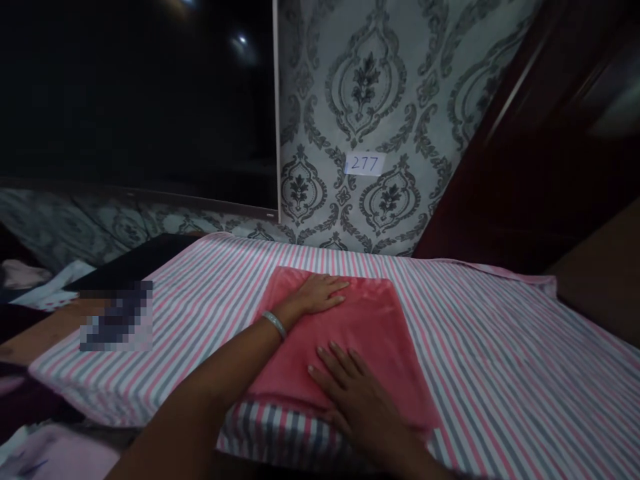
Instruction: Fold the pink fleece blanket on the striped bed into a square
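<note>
A pinkish-red cloth point(370, 327), smooth and folded into a rough rectangle, lies flat on a striped cover. My left hand point(320, 293), with a band at the wrist, rests on its far part, fingers stretched out to the right. On the near part lies my right hand point(353, 387), palm down with fingers spread and pointing away from me. Both hands touch the cloth's top face and neither grips it. The cloth's near edge hangs close to the front edge of the surface.
The striped pink, white and grey cover point(500, 360) spreads over the table. Behind stand a large dark screen point(140, 100) and a patterned wall with a paper label point(365, 163). A dark flat panel point(135, 263) and a pixelated patch are at left. Fabric point(60, 453) lies lower left.
</note>
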### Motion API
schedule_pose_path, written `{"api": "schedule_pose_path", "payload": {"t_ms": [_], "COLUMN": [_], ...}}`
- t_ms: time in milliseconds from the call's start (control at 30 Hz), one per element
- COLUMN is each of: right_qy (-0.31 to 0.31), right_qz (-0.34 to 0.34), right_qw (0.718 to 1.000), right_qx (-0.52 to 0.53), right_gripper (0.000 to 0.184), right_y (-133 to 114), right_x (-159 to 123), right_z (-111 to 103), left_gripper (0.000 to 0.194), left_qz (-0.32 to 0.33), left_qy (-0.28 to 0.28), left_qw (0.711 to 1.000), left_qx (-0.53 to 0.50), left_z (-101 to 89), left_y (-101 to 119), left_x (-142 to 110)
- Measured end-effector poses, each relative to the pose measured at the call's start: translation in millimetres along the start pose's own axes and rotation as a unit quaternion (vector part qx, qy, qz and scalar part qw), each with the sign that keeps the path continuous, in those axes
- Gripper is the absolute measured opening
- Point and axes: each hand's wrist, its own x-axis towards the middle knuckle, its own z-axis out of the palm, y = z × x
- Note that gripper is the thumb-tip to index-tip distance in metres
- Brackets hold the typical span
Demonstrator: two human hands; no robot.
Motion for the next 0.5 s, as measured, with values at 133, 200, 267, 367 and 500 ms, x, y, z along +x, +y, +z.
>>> {"api": "schedule_pose_path", "payload": {"t_ms": [133,200,267,367,500], "right_qy": [-0.003,-0.019,-0.025,-0.014,-0.016], "right_qz": [0.010,0.006,-0.006,-0.035,-0.096], "right_qw": [1.000,1.000,0.999,0.998,0.993], "right_qx": [0.001,0.018,0.039,0.056,0.066], "right_gripper": [0.077,0.072,0.066,0.059,0.055], "right_y": [-4,-6,-9,-18,-28], "right_x": [-11,-13,-8,16,66], "right_z": [8,-2,-19,-49,-60], "left_gripper": [0.061,0.063,0.066,0.067,0.066], "left_qz": [-0.005,-0.003,0.003,0.005,-0.057], "left_qy": [0.011,0.019,0.025,0.023,0.009], "left_qw": [1.000,1.000,1.000,1.000,0.998], "left_qx": [-0.006,-0.013,-0.011,0.014,0.032], "left_z": [1.7,-1.0,-9.0,-29.6,-49.5], "left_y": [4,6,6,-4,-34], "left_x": [-3,-7,-12,-27,-52]}}
